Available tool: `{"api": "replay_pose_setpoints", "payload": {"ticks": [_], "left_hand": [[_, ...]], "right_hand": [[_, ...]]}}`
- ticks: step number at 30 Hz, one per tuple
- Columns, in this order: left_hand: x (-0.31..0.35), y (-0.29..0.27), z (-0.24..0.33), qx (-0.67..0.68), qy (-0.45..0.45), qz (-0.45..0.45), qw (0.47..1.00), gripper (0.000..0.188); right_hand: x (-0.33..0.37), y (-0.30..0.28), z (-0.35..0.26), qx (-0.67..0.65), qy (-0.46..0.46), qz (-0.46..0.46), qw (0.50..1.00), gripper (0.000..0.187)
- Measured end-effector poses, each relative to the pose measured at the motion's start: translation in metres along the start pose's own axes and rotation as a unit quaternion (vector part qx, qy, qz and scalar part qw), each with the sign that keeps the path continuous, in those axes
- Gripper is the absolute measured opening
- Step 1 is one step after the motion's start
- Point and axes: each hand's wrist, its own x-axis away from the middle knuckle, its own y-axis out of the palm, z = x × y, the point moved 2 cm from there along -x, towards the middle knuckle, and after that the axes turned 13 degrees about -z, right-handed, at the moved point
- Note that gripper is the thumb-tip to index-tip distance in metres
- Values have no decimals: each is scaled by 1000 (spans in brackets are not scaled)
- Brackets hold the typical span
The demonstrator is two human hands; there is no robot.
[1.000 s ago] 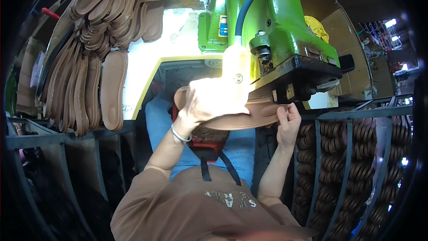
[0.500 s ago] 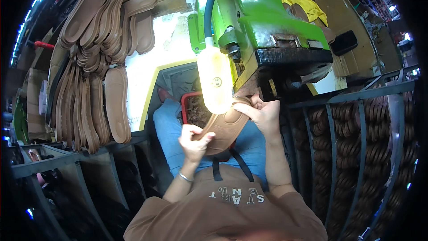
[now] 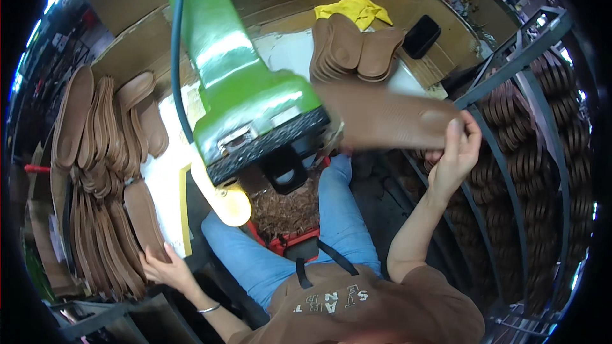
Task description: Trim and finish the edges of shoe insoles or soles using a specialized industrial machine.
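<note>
A brown shoe sole (image 3: pixel 398 118), smeared by motion, stretches out to the right of the green machine (image 3: pixel 255 95). My right hand (image 3: pixel 454 153) grips its near right end, thumb on top. Over at the left, my left hand (image 3: pixel 169 271) has its thumb and fingers around the near end of another brown sole (image 3: pixel 145 216). That one lies at the right side of a large pile of soles (image 3: pixel 102 236). Several more soles (image 3: pixel 347 51) are stacked on the table behind the machine.
A lit lamp (image 3: pixel 229 207) hangs beside the machine head. Between my knees a red bin (image 3: pixel 296 237) holds brown scraps (image 3: pixel 287 207). A yellow cloth (image 3: pixel 354 11) and a black phone-like object (image 3: pixel 422 36) lie at the back. Racks of soles (image 3: pixel 510 159) stand to the right.
Both hands held one sole beneath the machine. Now my right hand has carried it off to the right, and my left hand has let go and taken hold of a sole at the left pile.
</note>
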Motion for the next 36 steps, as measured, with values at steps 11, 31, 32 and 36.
{"api": "replay_pose_setpoints", "payload": {"ticks": [11, 31, 32, 36], "left_hand": [[1, -17, -21, 67, -83, -101, 989, 51], [109, 0, 220, 750, -67, -480, 451, 31], [108, -5, 232, 760, -20, -447, 472, 25], [80, -10, 252, 671, 106, -430, 594, 20]], "right_hand": [[-71, 83, 108, 268, 68, -99, 956, 62], [221, -53, 148, -294, 427, -288, 805, 51], [232, -56, 154, -280, 426, -310, 802, 49], [257, -24, 143, -235, 436, -354, 793, 45]]}}
